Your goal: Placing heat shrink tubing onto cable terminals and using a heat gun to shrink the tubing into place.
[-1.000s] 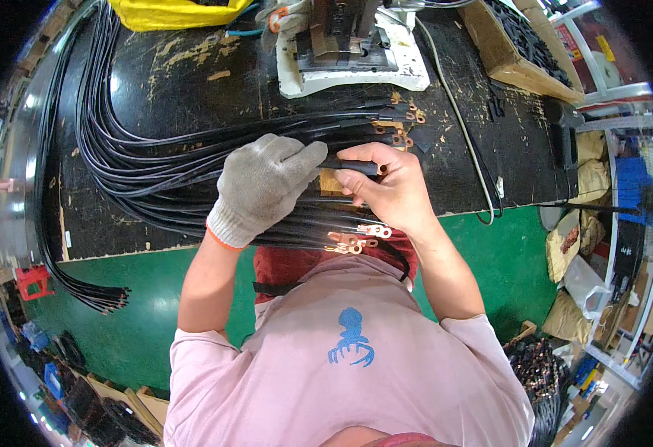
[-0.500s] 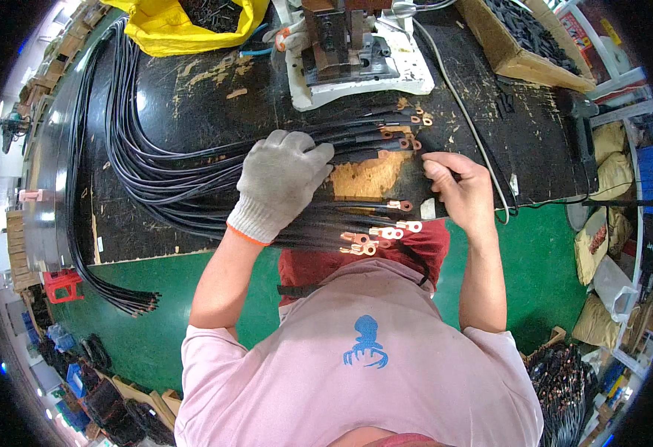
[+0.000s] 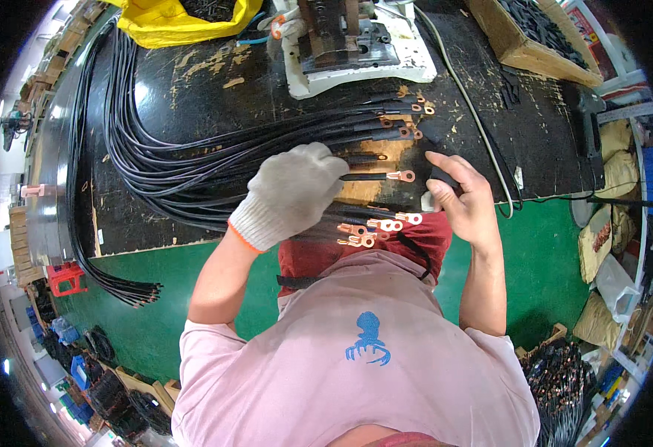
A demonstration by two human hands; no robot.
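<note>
Single cable (image 3: 364, 177) now separated from the front cables (image 3: 352, 214), its end accessible

Workbench (image 3: 542, 149) carries the cable bundle (image 3: 192, 145); gloved left hand (image 3: 297, 186), fingers curled together, appears to pinch the single cable; bare right hand (image 3: 464, 197) pinches a black sleeve (image 3: 442, 176) right of the cable end; copper lug (image 3: 395, 176) is exposed, sleeve off it

Workshop | black surface (image 3: 215, 93) scarred by wear | white-based machine (image 3: 364, 78) mounted | copper-ended cables (image 3: 123, 97) bundled | green floor (image 3: 148, 328) seen | cardboard box (image 3: 539, 61) filled with parts (image 3: 542, 30)
</note>
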